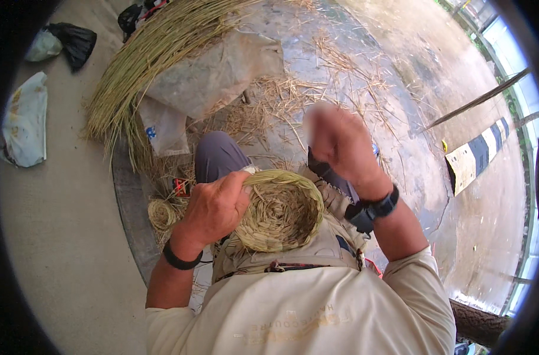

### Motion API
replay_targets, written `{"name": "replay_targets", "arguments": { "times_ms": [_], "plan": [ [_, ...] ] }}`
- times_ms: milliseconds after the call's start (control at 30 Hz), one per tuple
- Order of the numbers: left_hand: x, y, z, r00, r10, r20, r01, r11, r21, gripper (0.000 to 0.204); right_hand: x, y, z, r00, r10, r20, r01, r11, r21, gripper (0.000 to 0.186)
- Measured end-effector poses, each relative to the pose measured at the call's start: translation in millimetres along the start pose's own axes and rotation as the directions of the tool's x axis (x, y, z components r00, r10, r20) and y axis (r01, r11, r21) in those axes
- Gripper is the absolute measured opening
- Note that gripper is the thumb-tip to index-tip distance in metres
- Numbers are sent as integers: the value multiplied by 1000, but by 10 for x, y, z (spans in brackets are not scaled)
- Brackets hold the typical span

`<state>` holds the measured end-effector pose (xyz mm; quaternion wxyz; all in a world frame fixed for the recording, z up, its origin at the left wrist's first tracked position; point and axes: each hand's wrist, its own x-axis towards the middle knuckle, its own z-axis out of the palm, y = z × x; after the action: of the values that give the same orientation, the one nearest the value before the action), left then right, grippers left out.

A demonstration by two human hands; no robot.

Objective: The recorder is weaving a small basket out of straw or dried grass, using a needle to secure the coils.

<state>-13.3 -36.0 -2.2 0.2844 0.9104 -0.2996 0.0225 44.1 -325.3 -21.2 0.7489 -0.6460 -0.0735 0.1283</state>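
Observation:
A shallow round basket (281, 214) of woven straw rests in my lap, its open side up and its rim greenish. My left hand (217, 202) is closed on the basket's left rim, thumb near the inside. Raised above and to the right of the basket, apart from it, is my right hand (347, 148). Its fingers are curled together. A blurred patch covers part of them, so I cannot make out what they hold, if anything.
A long bundle of dry stalks (157, 53) lies at the far left beside a dirty sheet (216, 74). Loose straw (287, 92) litters the floor ahead. A small straw coil (161, 214) sits left of my knee. A striped block (479, 155) stands at right, plastic bags at upper left.

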Motion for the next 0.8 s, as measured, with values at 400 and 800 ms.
{"name": "replay_targets", "arguments": {
  "times_ms": [400, 800],
  "plan": [
    [-22, -208, -12, 997, -77, 21, 79, 985, -151, 40, -380, 71, 988, 476, -379, 794, 743, 656, -132, 19],
    [-50, -278, -2, 929, -357, -94, 342, 928, -147, 20, -665, -306, -136, 972, -233, -28, 198, 877, -437, 25]
  ]
}}
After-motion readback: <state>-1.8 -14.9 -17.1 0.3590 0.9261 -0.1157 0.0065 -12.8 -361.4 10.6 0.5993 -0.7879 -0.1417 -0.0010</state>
